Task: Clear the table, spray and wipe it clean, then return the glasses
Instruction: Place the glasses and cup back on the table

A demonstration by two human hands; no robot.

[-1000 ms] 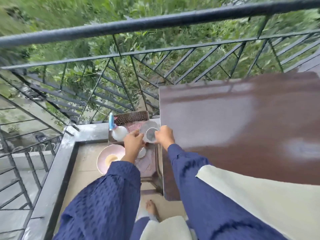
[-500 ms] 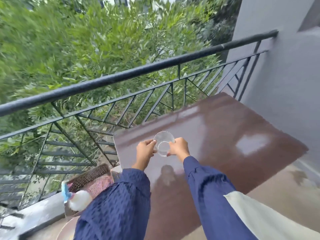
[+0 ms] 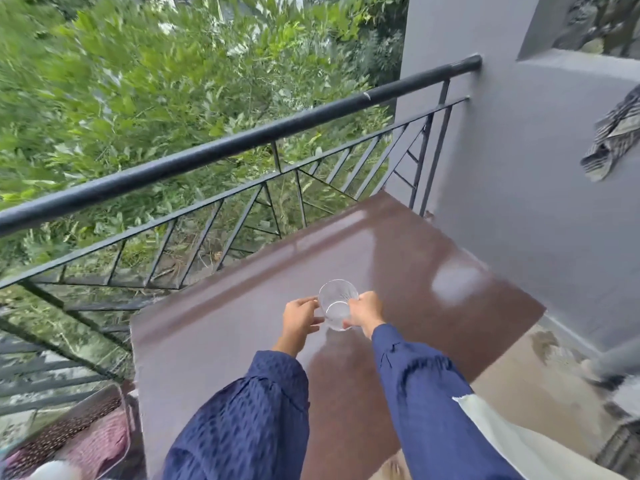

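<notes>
Glass point(image 3: 337, 304) now farther over table point(image 3: 225, 323)

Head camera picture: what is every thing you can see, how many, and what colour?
Clear patterned drinking glass: one, see-through, over the table, between the hands.
Glossy rectangular table: one, brown, beside the railing.
Metal balcony railing: one, black, behind the table.
Striped cloth: one, grey-and-white, hanging on the grey wall.
Metal tray: one, silvery, lower left, holding a pink cloth.
Leafy trees: several, green, beyond the railing.
Left hand: one, blue sleeve, at the glass's left.
Right hand: one, blue sleeve, gripping the glass.
</notes>
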